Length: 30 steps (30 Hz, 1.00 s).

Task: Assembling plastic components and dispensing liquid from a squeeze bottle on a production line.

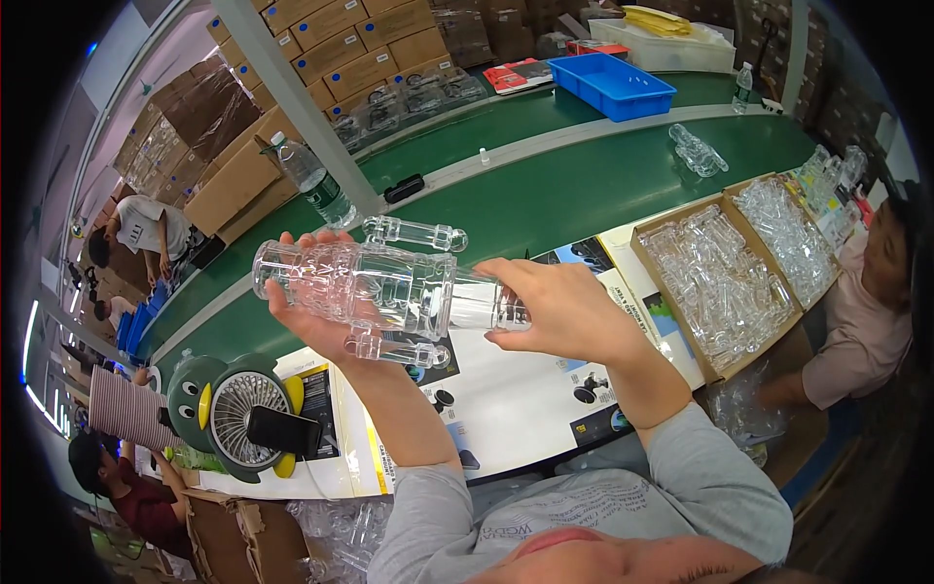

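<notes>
A clear plastic body [389, 287] with a rounded end and two slimmer side tubes lies sideways over the work table. My left hand [316, 292] is closed around its rounded left end, palm up. At its right end, my right hand [574, 304] pinches a clear cylindrical piece [508, 308] between thumb and fingers. The piece lines up with the wide rim of the body; I cannot tell whether the two are joined. Both hands are raised above printed sheets [516, 399] covering the table.
Open cartons of clear plastic parts [720, 282] stand at right, beside a co-worker [861, 292]. A penguin-shaped fan [238, 414] is at left. Across the green conveyor [574, 180] are a water bottle [316, 185], a blue bin [613, 88] and a loose clear piece [697, 151].
</notes>
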### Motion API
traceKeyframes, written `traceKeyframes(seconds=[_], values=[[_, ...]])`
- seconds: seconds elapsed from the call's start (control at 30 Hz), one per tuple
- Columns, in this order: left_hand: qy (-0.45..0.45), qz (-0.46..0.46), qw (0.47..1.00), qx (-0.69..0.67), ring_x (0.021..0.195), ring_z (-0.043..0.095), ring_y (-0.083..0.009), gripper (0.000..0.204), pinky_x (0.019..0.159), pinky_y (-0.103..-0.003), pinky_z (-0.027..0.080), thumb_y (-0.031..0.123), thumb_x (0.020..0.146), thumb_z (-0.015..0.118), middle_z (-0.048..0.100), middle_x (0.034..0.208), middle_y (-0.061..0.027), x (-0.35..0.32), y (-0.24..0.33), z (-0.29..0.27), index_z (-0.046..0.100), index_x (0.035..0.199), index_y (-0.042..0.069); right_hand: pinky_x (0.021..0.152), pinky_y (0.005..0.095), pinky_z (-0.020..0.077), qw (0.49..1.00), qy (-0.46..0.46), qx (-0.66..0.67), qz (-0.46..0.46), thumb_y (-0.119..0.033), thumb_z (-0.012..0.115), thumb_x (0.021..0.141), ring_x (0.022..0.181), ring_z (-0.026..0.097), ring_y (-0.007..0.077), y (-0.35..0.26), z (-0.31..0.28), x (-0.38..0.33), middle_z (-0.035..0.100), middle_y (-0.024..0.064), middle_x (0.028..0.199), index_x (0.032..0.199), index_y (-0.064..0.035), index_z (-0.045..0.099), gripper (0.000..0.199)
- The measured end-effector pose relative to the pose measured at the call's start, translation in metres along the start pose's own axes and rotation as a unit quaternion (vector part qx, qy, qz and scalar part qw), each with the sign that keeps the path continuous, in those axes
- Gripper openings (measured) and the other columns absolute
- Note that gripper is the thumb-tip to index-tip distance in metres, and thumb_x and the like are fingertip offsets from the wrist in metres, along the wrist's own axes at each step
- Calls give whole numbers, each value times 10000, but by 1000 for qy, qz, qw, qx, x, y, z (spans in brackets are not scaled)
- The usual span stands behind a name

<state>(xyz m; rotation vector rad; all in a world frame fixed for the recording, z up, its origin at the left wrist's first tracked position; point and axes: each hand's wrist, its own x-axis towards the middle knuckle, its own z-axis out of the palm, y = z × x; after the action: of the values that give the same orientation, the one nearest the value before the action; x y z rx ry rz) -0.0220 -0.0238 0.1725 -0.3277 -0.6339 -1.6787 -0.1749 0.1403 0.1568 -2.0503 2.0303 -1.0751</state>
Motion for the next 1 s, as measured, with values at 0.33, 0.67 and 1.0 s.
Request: traceKeyframes(seconds=[0.33, 0.67, 1.0], values=[[-24, -14, 998, -53, 963, 504, -266, 458, 976, -423, 377, 299, 822, 557, 526, 997, -125, -3, 1, 1, 446, 1154, 5, 631, 317, 487, 1000, 14, 10, -8, -286, 725, 621, 756, 632, 213, -1, 0, -1, 636, 83, 924, 1173, -102, 518, 618], [-60, -13, 996, -64, 968, 503, -261, 478, 947, -402, 394, 314, 813, 576, 521, 993, -113, -3, 2, 0, 441, 1161, 16, 614, 305, 484, 999, 31, 13, -26, -254, 736, 610, 731, 628, 206, 0, 2, -2, 634, 78, 887, 1158, -112, 532, 602], [-63, 75, 988, 120, 973, 497, -253, 640, 935, -435, 391, 420, 769, 634, 503, 1014, -114, -6, 20, 1, 392, 1221, 38, 648, 351, 495, 997, 34, 11, -68, -235, 725, 626, 760, 626, 259, -5, 4, -1, 627, 101, 889, 1143, -91, 513, 577]])
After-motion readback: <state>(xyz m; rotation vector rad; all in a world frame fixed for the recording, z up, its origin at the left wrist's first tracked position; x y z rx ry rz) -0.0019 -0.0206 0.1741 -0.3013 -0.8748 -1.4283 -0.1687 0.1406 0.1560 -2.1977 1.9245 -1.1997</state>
